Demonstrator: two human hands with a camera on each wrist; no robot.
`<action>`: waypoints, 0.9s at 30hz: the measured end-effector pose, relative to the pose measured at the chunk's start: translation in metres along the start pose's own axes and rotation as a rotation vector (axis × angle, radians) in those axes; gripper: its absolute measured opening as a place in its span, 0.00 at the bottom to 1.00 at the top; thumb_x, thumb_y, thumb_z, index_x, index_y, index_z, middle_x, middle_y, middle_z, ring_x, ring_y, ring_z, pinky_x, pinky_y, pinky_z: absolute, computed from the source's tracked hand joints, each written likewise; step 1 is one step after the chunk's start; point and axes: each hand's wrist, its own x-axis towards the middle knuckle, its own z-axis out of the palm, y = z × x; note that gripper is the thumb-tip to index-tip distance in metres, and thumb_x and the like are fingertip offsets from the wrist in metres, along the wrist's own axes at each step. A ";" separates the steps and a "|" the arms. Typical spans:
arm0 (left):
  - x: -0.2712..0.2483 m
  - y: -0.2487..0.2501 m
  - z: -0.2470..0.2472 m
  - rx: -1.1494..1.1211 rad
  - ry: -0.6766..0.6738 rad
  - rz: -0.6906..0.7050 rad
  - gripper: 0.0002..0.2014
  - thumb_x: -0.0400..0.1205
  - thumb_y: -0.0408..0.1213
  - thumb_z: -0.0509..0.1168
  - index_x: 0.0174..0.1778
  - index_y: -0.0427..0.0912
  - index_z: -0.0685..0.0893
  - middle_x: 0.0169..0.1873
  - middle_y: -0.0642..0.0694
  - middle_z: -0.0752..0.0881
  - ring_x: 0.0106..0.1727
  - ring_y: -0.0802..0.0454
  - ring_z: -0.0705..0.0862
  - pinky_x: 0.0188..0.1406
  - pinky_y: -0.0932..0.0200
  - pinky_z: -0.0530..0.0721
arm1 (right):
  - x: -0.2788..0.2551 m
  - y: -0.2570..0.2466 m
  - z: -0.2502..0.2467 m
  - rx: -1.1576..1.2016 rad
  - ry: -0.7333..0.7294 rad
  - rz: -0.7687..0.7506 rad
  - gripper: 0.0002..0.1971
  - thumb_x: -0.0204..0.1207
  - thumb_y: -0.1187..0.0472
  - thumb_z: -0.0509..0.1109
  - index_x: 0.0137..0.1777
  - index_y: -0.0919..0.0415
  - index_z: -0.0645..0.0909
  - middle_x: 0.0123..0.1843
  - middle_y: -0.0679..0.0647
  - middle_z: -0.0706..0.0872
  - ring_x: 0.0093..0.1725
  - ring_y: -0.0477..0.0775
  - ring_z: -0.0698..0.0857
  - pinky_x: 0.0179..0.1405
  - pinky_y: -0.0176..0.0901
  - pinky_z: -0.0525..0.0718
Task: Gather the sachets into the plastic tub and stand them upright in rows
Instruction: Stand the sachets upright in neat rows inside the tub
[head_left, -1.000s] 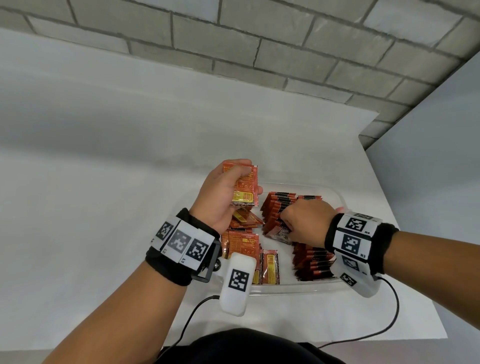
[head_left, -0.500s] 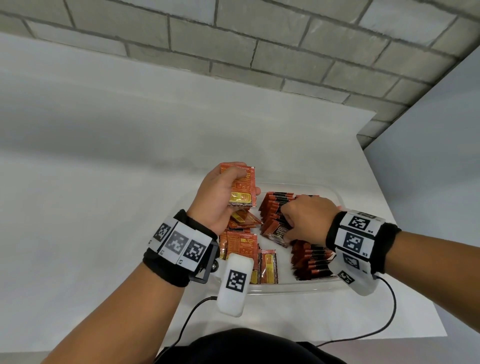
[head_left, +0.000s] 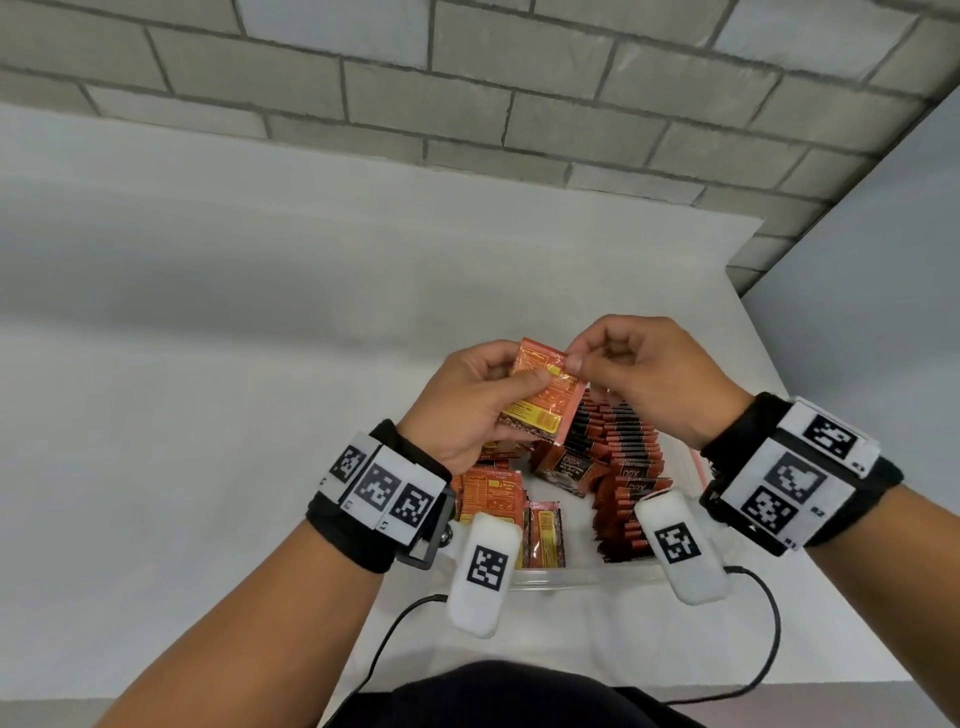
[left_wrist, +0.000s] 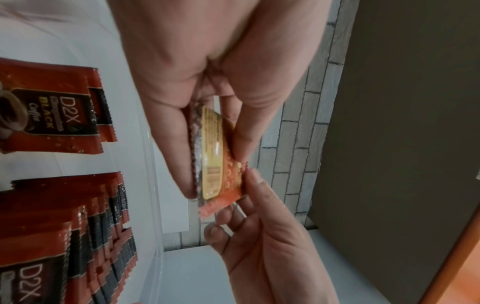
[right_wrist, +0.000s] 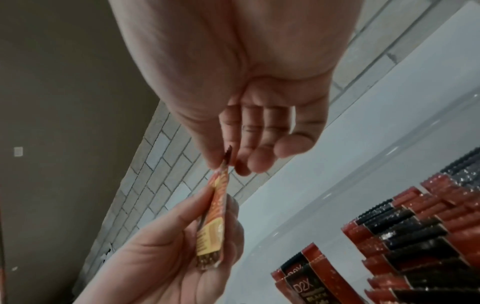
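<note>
My left hand (head_left: 483, 395) holds a small stack of red-orange sachets (head_left: 540, 402) above the clear plastic tub (head_left: 571, 579), thumb on top. My right hand (head_left: 644, 374) pinches the top corner of the front sachet (right_wrist: 217, 207) between thumb and forefinger. In the left wrist view the stack (left_wrist: 218, 164) sits between the left fingers and thumb, with the right fingertips (left_wrist: 255, 181) at its edge. Rows of upright sachets (head_left: 623, 457) fill the tub's right half. Loose sachets (head_left: 493, 493) lie flat in its left half.
The tub stands on a white table (head_left: 208, 415) near its front right corner. A grey brick wall (head_left: 467, 78) runs behind the table. Cables (head_left: 769, 639) from the wrist cameras hang over the front edge.
My right hand left the upright rows in the tub, rose and took the corner of the sachets in my left hand. The left hand tilted its stack rightward.
</note>
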 end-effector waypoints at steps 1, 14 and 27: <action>-0.001 0.000 0.002 0.005 0.007 -0.001 0.07 0.80 0.31 0.67 0.52 0.40 0.85 0.45 0.43 0.89 0.45 0.47 0.89 0.45 0.46 0.90 | 0.000 0.002 -0.001 0.017 0.011 0.001 0.02 0.76 0.62 0.72 0.42 0.56 0.84 0.35 0.48 0.89 0.30 0.47 0.82 0.34 0.40 0.80; 0.002 0.010 0.009 -0.269 0.106 -0.036 0.09 0.82 0.26 0.62 0.56 0.35 0.83 0.45 0.39 0.91 0.43 0.48 0.90 0.46 0.54 0.90 | -0.015 0.020 -0.010 -0.115 0.151 -0.208 0.08 0.75 0.57 0.73 0.50 0.42 0.84 0.46 0.47 0.81 0.42 0.46 0.81 0.43 0.30 0.78; 0.007 0.000 0.028 0.071 0.191 -0.070 0.06 0.78 0.30 0.70 0.49 0.41 0.83 0.37 0.47 0.86 0.34 0.56 0.81 0.33 0.62 0.78 | -0.002 0.018 -0.006 0.318 0.225 0.037 0.06 0.78 0.67 0.69 0.47 0.55 0.81 0.36 0.53 0.85 0.32 0.47 0.82 0.34 0.44 0.82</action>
